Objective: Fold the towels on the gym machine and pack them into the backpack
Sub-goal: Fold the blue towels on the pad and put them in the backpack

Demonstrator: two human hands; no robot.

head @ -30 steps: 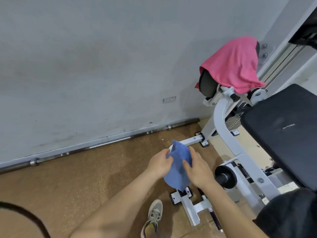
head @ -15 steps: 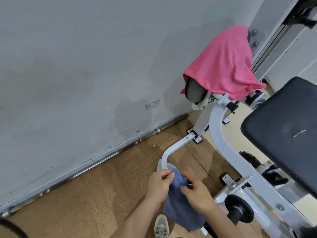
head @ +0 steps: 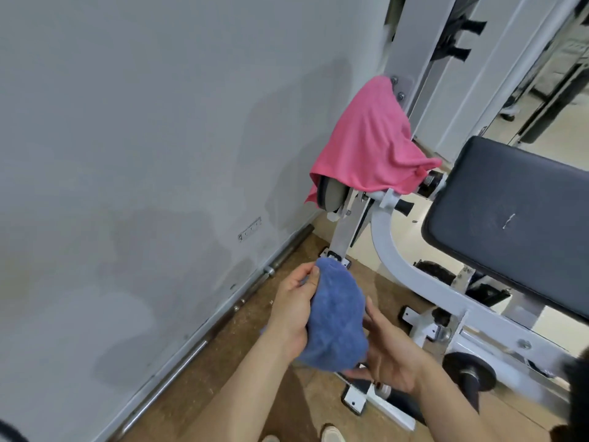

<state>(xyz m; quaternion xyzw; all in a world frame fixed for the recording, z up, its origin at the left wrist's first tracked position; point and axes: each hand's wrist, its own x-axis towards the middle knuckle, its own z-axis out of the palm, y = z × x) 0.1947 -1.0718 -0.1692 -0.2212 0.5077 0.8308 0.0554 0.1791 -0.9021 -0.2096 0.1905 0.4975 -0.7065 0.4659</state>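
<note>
A bunched blue towel (head: pixel 334 317) hangs in the air between my two hands. My left hand (head: pixel 291 309) grips its left side, thumb pinching the top corner. My right hand (head: pixel 387 355) cups it from below and from the right, fingers curled under the cloth. A pink towel (head: pixel 366 141) is draped over a round pad of the white gym machine (head: pixel 387 247), above and beyond my hands. No backpack is in view.
The machine's black padded seat (head: pixel 516 218) fills the right side. A steel barbell (head: pixel 223 311) lies along the foot of the grey wall. A black roller (head: pixel 468 371) and white base feet sit by my right forearm. My shoe (head: pixel 333 435) is on the cork floor.
The view has tilted up and left. My hands have gathered the blue towel into a tighter bundle; my right hand has shifted from its front to underneath it.
</note>
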